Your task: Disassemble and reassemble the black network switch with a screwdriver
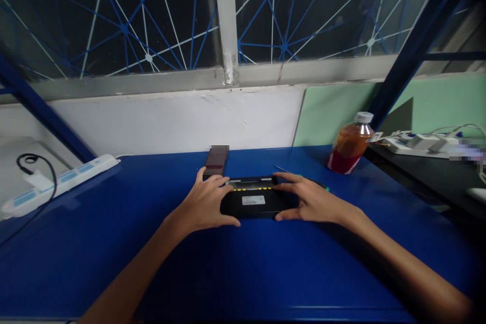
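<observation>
Head view: gripping one flat black device (253, 202) at mid-table on the blue table (114, 243), left hand (207, 202) clasping its left end, right hand (311, 201) clasping its right end, thumbs at the near edge, fingers over the far edge. Judging by this, steadying or squaring the device; likely calling next for an even lift or turn with both ends held. Counting: one device, one phone (216, 161) just behind, one bottle (351, 144), one power strip (56, 182) well apart.
</observation>
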`<state>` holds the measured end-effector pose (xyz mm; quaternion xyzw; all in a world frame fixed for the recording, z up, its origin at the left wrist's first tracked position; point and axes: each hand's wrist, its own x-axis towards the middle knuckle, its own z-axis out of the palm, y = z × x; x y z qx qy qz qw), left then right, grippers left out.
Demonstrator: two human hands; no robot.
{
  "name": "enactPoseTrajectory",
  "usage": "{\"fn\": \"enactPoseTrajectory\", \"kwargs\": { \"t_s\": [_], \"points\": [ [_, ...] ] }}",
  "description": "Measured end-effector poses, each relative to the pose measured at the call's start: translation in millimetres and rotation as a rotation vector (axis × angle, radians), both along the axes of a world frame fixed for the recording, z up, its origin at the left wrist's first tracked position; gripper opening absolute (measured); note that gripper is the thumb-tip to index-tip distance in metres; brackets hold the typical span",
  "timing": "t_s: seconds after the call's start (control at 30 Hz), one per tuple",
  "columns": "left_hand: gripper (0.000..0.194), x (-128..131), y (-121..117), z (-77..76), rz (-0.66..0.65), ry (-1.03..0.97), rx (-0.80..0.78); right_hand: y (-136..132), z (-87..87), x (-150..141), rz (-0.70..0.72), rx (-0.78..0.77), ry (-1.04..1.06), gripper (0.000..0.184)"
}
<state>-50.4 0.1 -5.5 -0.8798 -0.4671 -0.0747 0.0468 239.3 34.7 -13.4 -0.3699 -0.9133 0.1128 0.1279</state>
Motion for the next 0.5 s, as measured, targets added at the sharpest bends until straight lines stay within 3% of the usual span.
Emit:
{"fn": "enactPoseTrajectory", "kwargs": {
  "t_s": [0.5],
  "points": [
    [0.069,-0.9,-2.7,3.0,-0.012,-0.012,-0.034,1.5,4.3,3.7,0.018,-0.094,0.019,0.071]
  ]
}}
